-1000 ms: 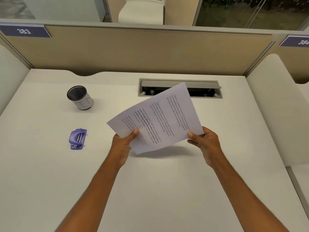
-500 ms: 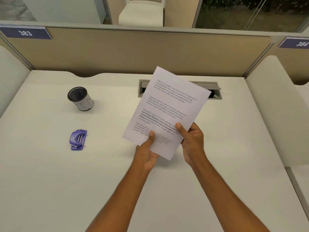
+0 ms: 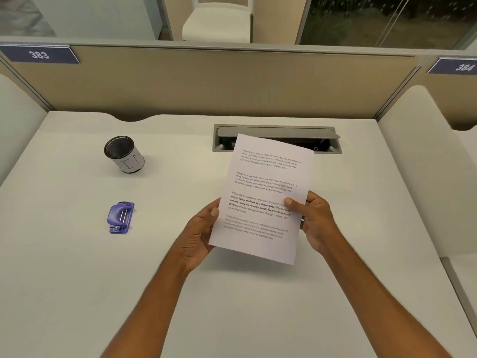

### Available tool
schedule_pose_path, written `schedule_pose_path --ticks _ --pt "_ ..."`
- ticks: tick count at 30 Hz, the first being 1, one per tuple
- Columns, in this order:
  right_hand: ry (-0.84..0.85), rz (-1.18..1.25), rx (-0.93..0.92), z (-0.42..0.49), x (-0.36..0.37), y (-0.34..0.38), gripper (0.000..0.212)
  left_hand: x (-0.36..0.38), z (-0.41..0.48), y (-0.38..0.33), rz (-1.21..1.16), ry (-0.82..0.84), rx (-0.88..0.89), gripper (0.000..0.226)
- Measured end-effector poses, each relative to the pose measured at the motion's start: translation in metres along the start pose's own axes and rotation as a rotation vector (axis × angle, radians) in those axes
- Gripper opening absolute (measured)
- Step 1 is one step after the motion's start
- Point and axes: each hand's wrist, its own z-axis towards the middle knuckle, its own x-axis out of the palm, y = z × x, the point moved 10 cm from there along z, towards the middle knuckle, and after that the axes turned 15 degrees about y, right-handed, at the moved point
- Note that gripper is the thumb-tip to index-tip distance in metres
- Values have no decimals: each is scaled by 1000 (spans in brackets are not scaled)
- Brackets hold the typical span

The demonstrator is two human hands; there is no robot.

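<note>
A white printed sheet of paper (image 3: 265, 187) is held upright above the white desk (image 3: 77, 267), text facing me, slightly tilted. My left hand (image 3: 200, 233) grips its left edge near the bottom, thumb on the front. My right hand (image 3: 313, 219) grips the right edge, thumb lying across the printed lines. The fingers behind the sheet are hidden.
A purple hole punch (image 3: 120, 217) lies on the desk to the left. Behind it stands a black mesh pen cup (image 3: 124, 154). A grey cable hatch (image 3: 277, 131) sits open behind the sheet. Beige partitions wall the desk at the back and sides.
The sheet turned from lying crosswise to standing lengthwise in front of me. My hands shifted from its bottom edge to its left and right sides, and it came lower and nearer.
</note>
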Motion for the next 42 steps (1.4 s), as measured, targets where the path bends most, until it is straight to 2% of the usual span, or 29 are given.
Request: schedule_pose_path --ticks 8,20,25,34,42 --pt "110 -94 91 -2 7 -9 36 15 19 14 44 13 -71 41" --pt "31 -118 113 -2 -6 -28 37 4 23 24 75 -74 -75 38" --pt "17 -48 152 3 -12 -43 40 -30 12 23 115 -198 -118 30" --pt "8 -33 181 11 -13 -63 42 -138 -33 -21 154 -508 -6 26" --pt "14 -49 196 21 9 -70 39 -216 -77 -85 387 -752 78 27"
